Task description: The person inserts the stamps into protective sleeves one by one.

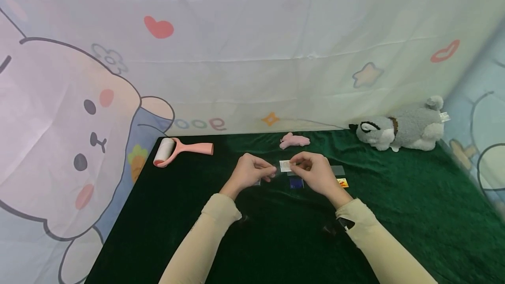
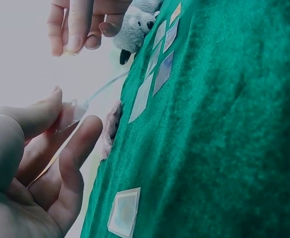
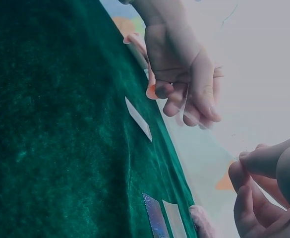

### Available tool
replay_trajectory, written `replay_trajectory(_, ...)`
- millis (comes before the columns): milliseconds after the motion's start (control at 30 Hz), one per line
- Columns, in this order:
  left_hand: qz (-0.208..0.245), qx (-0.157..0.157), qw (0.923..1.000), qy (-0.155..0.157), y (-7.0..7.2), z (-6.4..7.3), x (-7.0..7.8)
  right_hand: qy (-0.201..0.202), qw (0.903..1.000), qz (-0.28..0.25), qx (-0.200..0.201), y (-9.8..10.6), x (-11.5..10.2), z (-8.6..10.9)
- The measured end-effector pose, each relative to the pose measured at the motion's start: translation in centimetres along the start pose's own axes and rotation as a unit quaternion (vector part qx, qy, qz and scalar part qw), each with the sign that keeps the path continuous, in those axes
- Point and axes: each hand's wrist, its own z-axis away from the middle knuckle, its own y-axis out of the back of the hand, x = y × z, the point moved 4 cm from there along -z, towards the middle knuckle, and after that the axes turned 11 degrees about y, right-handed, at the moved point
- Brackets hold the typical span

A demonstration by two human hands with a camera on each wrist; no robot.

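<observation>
My left hand (image 1: 252, 171) pinches a small clear plastic sleeve (image 2: 70, 116) between thumb and fingers. Facing it, my right hand (image 1: 313, 170) holds a small whitish, stamp-like square (image 1: 285, 166) by its edge; glare washes it out in both wrist views. The two hands are apart, raised over the green cloth. Below them lies a dark blue stamp (image 1: 296, 183) with a toothed edge (image 3: 155, 214). A clear sleeve (image 1: 338, 170) and a red-and-yellow stamp (image 1: 343, 182) lie by the right hand. Under the left hand rests a pale-bordered piece (image 2: 124, 213).
A pink lint roller (image 1: 193, 148) lies at the back left of the green cloth (image 1: 276, 240). Near the back edge sits a small pink plush (image 1: 293, 140). A grey plush dog (image 1: 414, 128) lies at the back right, before a printed curtain (image 1: 244, 34).
</observation>
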Motion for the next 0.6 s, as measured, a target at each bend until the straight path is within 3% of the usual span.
replay_trajectory(300,0.012,-0.018,0.9997,-0.008,-0.10,-0.10,-0.07,-0.001,0.9998,-0.016,-0.013,0.16,0.16,-0.01)
replay_trajectory(600,-0.004,-0.032,0.9990,-0.029,-0.06,-0.19,0.07,0.000,0.9997,-0.016,-0.018,0.29,0.20,-0.24)
